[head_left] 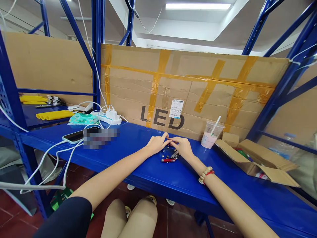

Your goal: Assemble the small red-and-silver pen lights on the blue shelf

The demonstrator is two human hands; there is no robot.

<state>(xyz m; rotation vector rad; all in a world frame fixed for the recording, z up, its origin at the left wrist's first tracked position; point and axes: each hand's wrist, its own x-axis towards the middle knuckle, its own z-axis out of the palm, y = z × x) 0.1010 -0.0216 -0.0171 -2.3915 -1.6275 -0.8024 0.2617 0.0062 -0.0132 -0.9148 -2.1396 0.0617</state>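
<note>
Head: hands (183,147) near probable penlight (168,160)

Glossy tube (168,160), smooth metal shelf (135,138), matt cardboard (133,87)

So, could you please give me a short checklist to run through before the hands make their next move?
1. Left hand and right hand brought together over the blue table: ok.
2. Secure hold at the fingertips: cannot tell, the fingers hide too much.
3. Red cylinder in sight, lying on the table just below the hands: ok.
4. Small metal parts gathered neatly: not ok, they lie loose and scattered by the right hand.
5. Drink cup upright and apart from the right hand: ok.
</note>
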